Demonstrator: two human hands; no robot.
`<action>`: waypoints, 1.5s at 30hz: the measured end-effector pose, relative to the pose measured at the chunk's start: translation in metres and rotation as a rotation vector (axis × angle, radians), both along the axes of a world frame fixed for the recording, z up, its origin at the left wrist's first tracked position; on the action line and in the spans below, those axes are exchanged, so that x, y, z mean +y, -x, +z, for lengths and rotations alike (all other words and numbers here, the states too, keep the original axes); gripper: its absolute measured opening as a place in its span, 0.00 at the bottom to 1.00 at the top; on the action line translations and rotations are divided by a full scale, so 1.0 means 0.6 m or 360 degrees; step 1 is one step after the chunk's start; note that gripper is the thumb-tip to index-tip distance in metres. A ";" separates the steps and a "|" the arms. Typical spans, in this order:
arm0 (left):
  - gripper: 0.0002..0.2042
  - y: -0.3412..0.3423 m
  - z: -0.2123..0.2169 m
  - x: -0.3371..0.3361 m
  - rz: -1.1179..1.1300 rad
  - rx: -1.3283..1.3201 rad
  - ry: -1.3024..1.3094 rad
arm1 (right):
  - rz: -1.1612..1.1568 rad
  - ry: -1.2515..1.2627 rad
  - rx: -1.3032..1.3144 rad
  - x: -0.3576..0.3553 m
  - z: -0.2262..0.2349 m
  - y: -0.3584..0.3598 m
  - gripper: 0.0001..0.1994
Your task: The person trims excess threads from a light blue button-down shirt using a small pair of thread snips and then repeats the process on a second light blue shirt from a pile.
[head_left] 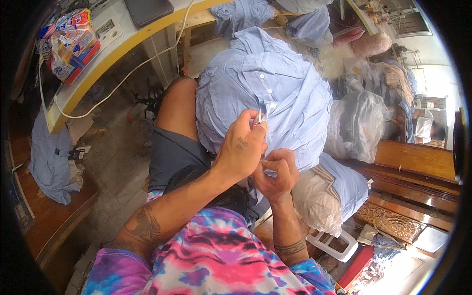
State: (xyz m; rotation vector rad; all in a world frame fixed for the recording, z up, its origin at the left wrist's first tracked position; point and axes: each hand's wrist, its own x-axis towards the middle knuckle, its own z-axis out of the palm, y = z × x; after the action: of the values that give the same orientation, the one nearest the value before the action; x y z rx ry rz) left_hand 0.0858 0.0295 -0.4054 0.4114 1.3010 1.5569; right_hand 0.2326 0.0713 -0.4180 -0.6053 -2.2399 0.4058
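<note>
A light blue button-up shirt (290,83) lies bunched over my lap, with white buttons running down its front strip. My left hand (243,147) is closed around small thread snips (260,117); their pale metal blades point away from me along the button strip, and a bit of red shows at the fingers. A small pale tag or patch (273,105) is close to the blade tips. Just to the right and nearer to me, my right hand (279,173) pinches the shirt's front edge between thumb and fingers. My palms hide part of the cloth there.
A yellow-edged table (132,37) at upper left carries a colourful plastic packet (73,44), and a white cable (142,71) hangs off it. Clear plastic bags (356,125) and a wrapped bundle of cloth (319,196) stand at right. More blue cloth (51,157) lies at left.
</note>
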 end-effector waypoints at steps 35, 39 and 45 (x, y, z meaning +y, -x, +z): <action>0.14 0.081 0.057 0.028 -0.0319 0.1149 0.0133 | 0.0239 0.0499 -0.0196 0.069 -0.009 -0.021 0.12; 0.13 0.093 0.058 0.029 -0.0335 0.1065 0.0126 | 0.0195 0.0577 -0.0264 0.057 -0.009 -0.015 0.13; 0.12 0.119 0.049 0.037 -0.0460 0.1119 0.0085 | 0.0018 0.0543 -0.0334 0.052 -0.011 -0.024 0.12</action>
State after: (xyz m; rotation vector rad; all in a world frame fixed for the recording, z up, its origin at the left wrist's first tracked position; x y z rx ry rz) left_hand 0.0145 0.0516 -0.3757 1.1300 1.7064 1.1616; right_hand 0.2468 0.1025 -0.4244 -0.8452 -2.3916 0.7712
